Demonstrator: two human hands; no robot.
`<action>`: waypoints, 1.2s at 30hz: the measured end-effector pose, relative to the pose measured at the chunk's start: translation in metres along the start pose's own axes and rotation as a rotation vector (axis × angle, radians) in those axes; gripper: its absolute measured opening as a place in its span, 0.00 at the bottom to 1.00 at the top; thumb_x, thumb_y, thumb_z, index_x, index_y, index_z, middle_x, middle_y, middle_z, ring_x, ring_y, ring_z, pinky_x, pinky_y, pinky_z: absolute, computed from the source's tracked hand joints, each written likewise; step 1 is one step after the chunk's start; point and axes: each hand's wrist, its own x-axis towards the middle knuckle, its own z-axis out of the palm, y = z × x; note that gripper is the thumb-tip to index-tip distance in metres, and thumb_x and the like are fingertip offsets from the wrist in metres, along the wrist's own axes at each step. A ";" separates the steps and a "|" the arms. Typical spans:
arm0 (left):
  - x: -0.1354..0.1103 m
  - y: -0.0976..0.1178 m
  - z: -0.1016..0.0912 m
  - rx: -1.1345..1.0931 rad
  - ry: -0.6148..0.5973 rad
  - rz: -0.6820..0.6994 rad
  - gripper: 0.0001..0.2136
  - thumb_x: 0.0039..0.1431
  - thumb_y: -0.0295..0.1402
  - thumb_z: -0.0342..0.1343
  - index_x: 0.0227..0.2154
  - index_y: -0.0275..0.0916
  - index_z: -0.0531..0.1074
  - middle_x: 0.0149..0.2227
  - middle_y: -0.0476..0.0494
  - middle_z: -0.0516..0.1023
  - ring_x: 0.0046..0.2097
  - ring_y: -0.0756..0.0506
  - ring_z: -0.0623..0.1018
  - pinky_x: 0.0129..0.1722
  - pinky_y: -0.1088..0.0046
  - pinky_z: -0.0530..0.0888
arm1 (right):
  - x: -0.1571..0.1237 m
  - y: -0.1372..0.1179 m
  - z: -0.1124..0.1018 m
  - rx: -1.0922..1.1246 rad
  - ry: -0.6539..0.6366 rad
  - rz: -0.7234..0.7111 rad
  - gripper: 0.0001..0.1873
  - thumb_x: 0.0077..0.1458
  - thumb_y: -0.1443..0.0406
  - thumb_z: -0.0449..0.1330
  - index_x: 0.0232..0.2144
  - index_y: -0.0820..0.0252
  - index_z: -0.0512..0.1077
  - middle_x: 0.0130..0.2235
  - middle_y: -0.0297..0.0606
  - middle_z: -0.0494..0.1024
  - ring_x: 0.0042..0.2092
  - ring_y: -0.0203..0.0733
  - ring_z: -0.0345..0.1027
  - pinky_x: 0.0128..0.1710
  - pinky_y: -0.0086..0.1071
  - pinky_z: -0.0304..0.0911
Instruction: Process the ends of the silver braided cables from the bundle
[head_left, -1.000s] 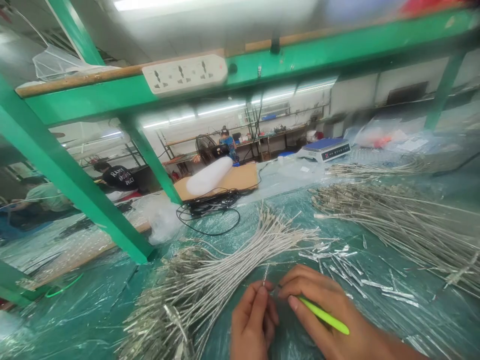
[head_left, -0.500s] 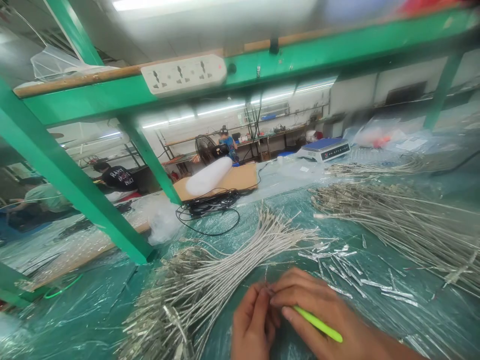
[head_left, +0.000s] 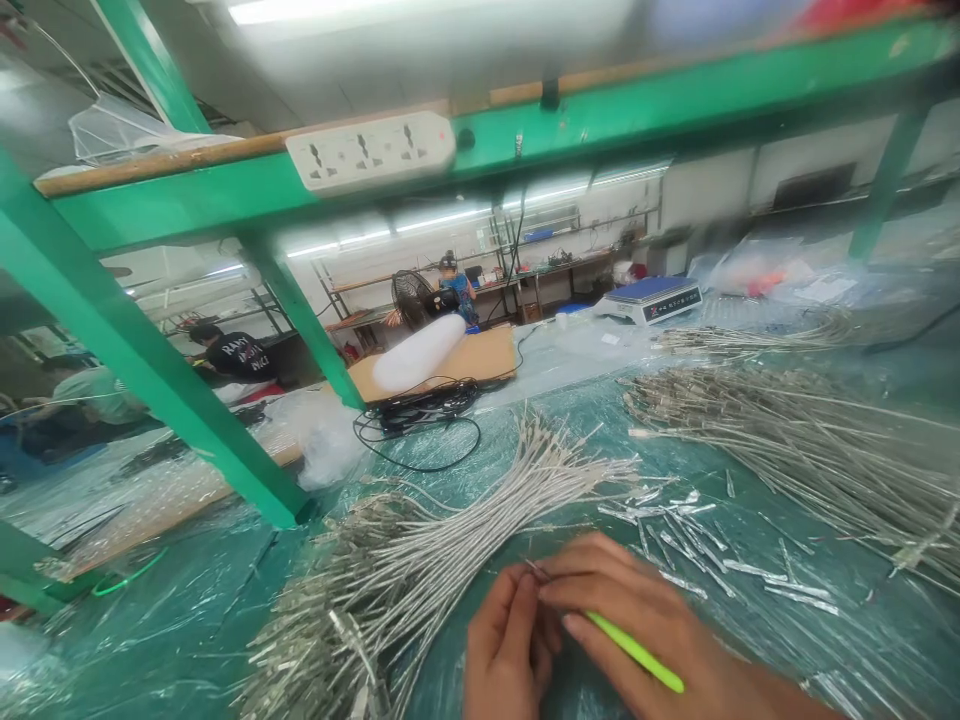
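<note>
Low in the view my left hand [head_left: 508,640] is closed in a pinch, fingertips pressed together around something too small to make out. My right hand [head_left: 637,620] wraps around a slim lime-green tool [head_left: 634,652], and its fingertips meet those of my left hand. A thin tip shows between the fingertips; the tool's working end is mostly hidden. Just left of both hands lies a bundle of grey cables [head_left: 480,500] with metal connectors at one end. Several strips of silvery foil [head_left: 690,525] are scattered to the right of my hands.
More grey cables [head_left: 795,440] lie at right. Behind them sit a blue-topped scale [head_left: 651,298] and plastic bags [head_left: 757,268]. Black cable [head_left: 427,405] coils near a cardboard piece [head_left: 487,355]. A green frame [head_left: 225,400] with a power strip [head_left: 371,150] crosses the view. People work farther back.
The fingertips have shifted slightly, and the thin upright piece above them now shows lower and more slanted. Both hands otherwise keep their place and grip.
</note>
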 end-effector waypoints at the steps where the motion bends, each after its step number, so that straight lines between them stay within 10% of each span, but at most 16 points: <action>1: 0.000 0.000 0.000 -0.017 0.017 0.003 0.19 0.49 0.49 0.63 0.26 0.36 0.71 0.16 0.57 0.62 0.17 0.57 0.52 0.17 0.79 0.46 | 0.000 0.000 0.000 0.008 -0.022 -0.009 0.16 0.58 0.75 0.55 0.46 0.58 0.72 0.43 0.43 0.79 0.45 0.44 0.72 0.46 0.39 0.70; 22: 0.000 -0.005 0.000 0.056 -0.032 0.000 0.18 0.55 0.48 0.57 0.33 0.36 0.73 0.16 0.54 0.66 0.14 0.58 0.51 0.15 0.79 0.43 | -0.010 0.017 -0.003 -0.132 0.168 0.129 0.13 0.60 0.74 0.54 0.45 0.58 0.72 0.45 0.43 0.75 0.49 0.43 0.69 0.50 0.37 0.66; 36: -0.001 -0.004 0.002 0.069 -0.037 -0.002 0.14 0.58 0.43 0.55 0.33 0.35 0.73 0.15 0.55 0.65 0.14 0.57 0.52 0.15 0.79 0.44 | -0.003 0.010 -0.002 -0.034 0.066 0.052 0.14 0.59 0.76 0.53 0.43 0.61 0.73 0.41 0.43 0.76 0.44 0.42 0.70 0.43 0.36 0.68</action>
